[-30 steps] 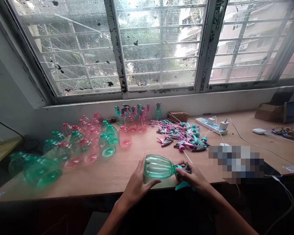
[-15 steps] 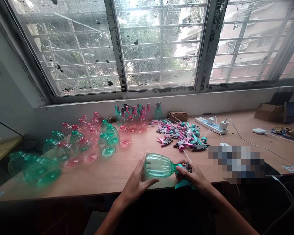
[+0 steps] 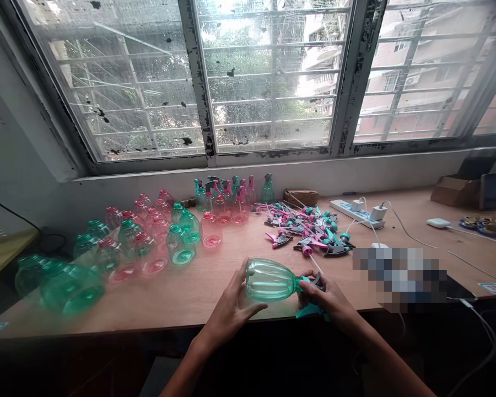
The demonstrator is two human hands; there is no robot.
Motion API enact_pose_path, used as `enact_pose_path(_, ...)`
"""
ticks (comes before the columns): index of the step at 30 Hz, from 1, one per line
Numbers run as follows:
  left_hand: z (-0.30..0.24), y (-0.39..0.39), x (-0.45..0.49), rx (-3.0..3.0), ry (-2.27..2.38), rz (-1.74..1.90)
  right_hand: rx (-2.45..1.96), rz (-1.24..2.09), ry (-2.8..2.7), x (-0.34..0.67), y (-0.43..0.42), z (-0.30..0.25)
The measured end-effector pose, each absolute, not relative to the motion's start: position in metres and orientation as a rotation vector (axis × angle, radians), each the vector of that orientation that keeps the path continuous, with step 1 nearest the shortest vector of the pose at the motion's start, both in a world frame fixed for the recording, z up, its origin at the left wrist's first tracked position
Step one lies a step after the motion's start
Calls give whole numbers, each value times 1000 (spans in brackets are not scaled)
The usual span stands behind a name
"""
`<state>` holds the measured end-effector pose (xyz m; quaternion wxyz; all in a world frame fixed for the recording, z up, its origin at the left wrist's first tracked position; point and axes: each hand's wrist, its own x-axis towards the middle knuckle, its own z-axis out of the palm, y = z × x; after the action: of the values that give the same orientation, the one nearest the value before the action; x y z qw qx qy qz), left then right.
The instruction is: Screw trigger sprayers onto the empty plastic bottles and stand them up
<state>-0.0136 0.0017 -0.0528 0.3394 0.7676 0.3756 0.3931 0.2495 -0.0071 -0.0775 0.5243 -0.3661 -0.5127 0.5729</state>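
I hold a clear green plastic bottle (image 3: pixel 269 280) on its side above the front edge of the wooden bench (image 3: pixel 198 298). My left hand (image 3: pixel 230 307) is wrapped round the bottle's base and side. My right hand (image 3: pixel 328 298) is closed on the teal and grey trigger spray head (image 3: pixel 312 296) at the bottle's neck. A thin white dip tube sticks up from beside my right hand.
Several empty green and pink bottles (image 3: pixel 149 242) stand at the left. Capped bottles (image 3: pixel 227 196) stand by the window wall. A pile of loose spray heads (image 3: pixel 310 229) lies behind my hands. A power strip (image 3: pixel 357 212), cables and a cardboard box (image 3: pixel 458 190) are at the right.
The bottle and both hands have shifted slightly to the right; my grip on bottle and spray head is unchanged.
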Motion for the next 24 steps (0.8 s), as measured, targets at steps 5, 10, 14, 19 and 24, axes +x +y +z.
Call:
enact_pose_path(5, -56, 1, -14, 2004, 974, 1016, -883, 1359, -1231, 250, -7, -77)
enact_pose_path(10, -52, 2, -15, 2039, 1021, 1005, -876, 1386, -1220, 250, -7, -77)
enact_pose_path(14, -56, 4, -15, 2011, 979, 1028, -898, 1369, -1210, 250, -7, -75)
enact_pose_path(19, -58, 3, -14, 1936, 929, 1019, -898, 1346, -1208, 248, -9, -72)
enact_pose_path(24, -52, 2, -15, 2018, 1018, 1002, -899, 1330, -1227, 247, -8, -71)
